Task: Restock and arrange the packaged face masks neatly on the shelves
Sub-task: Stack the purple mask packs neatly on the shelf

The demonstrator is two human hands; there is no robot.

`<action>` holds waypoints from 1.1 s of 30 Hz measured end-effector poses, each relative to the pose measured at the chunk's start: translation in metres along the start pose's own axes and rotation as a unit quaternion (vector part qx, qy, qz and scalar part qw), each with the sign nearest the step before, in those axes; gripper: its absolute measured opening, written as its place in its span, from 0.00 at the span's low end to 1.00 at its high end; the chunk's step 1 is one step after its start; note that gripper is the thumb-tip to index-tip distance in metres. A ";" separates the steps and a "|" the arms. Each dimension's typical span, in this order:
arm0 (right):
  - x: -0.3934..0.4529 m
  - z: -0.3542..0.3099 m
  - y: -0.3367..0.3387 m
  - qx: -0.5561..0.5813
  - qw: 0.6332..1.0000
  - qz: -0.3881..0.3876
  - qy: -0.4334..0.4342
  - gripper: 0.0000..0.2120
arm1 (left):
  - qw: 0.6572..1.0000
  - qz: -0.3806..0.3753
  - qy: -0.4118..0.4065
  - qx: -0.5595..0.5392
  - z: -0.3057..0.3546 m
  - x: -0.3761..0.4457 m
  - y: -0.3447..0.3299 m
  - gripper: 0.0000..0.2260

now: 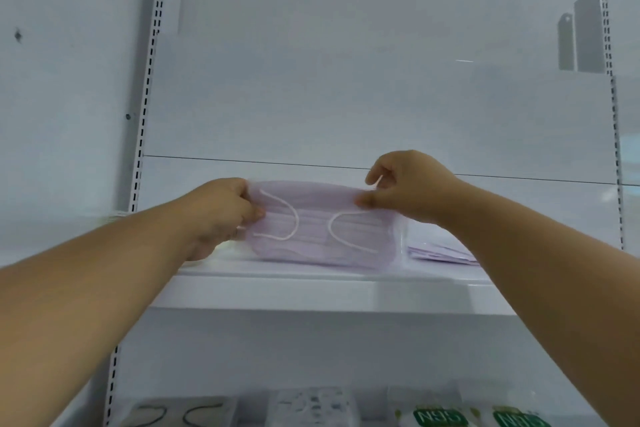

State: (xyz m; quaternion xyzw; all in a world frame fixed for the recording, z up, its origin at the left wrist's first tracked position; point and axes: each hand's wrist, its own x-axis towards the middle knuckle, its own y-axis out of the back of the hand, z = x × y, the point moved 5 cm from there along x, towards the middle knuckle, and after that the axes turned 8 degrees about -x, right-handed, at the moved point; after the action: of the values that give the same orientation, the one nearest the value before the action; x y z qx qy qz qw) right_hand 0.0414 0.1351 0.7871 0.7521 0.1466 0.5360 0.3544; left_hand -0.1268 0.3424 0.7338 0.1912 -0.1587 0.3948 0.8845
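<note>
A pale lilac colour is shown by the mask pack [325, 229], crossed by faint horizontal pleat lines, and two white ear loops are seen curving across its face. Just right of the mask pack, a flatter pack [440, 250] in the same pale lilac is seen. The shelf [277, 291] beneath the mask pack is white, as is the back panel [346, 80] behind it. Below the mask pack, a pack with dark loops [176, 414], a grey-speckled pack [311, 406], and packs with green labels lettered in white [440, 418] are seen.
</note>
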 end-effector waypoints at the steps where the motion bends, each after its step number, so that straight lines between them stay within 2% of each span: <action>1: -0.006 0.013 -0.003 0.060 0.997 -0.001 -0.040 0.22 | 1.000 0.002 0.011 -0.014 -0.002 -0.001 0.001 0.09; 3: -0.019 0.036 -0.018 0.222 0.968 -0.051 -0.108 0.30 | 0.999 0.002 0.025 -0.032 -0.003 -0.003 0.000 0.07; 5: -0.031 0.045 -0.034 0.366 0.915 -0.106 -0.133 0.25 | 0.999 0.002 0.034 -0.038 -0.002 -0.007 -0.002 0.07; 6: -0.035 0.042 -0.039 0.401 0.898 -0.124 -0.130 0.19 | 0.999 0.003 0.034 -0.038 -0.003 -0.007 -0.004 0.08; 8: -0.038 0.036 -0.044 0.421 0.889 -0.121 -0.131 0.09 | 0.999 0.002 0.032 -0.042 -0.003 -0.008 -0.009 0.09; 12: -0.029 0.029 -0.035 0.444 0.886 -0.053 -0.121 0.11 | 0.997 0.045 -0.013 -0.055 0.008 -0.006 -0.006 0.06; 14: -0.030 0.031 -0.033 0.419 0.897 -0.064 -0.127 0.11 | 0.997 0.033 -0.008 -0.073 0.009 -0.009 -0.002 0.06; 17: -0.043 0.041 -0.040 0.373 0.904 -0.136 -0.160 0.04 | 0.996 -0.053 0.042 -0.063 -0.001 -0.017 -0.003 0.06; 19: -0.045 0.045 -0.040 0.365 0.906 -0.140 -0.165 0.04 | 0.995 -0.073 0.050 -0.052 -0.005 -0.020 -0.001 0.09; 22: -0.041 0.043 -0.037 0.338 0.919 -0.121 -0.161 0.06 | 0.998 -0.043 0.033 -0.014 -0.003 -0.016 0.002 0.09; 25: -0.031 0.043 -0.032 0.315 0.933 -0.048 -0.167 0.08 | 1.000 0.013 0.010 0.007 0.006 -0.006 0.005 0.06; 27: -0.021 0.045 -0.027 0.282 0.943 -0.003 -0.178 0.04 | 0.998 0.061 -0.017 0.026 0.013 0.005 0.011 0.09; 29: -0.009 0.046 -0.024 0.220 0.958 0.023 -0.185 0.06 | 0.986 0.098 -0.071 0.115 0.023 0.015 0.015 0.15; 31: 0.006 0.041 -0.019 0.123 0.979 0.041 -0.156 0.05 | 0.950 0.088 -0.144 0.264 0.037 0.026 0.007 0.11; 33: 0.023 0.035 -0.018 0.004 0.994 0.033 -0.101 0.09 | 0.911 0.059 -0.166 0.372 0.044 0.041 -0.006 0.08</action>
State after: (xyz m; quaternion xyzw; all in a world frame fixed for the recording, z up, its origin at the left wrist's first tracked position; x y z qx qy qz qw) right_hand 0.0848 0.1484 0.7850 0.8082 0.0873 0.4683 0.3463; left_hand -0.1016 0.3440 0.7891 0.5595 -0.1557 0.4389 0.6856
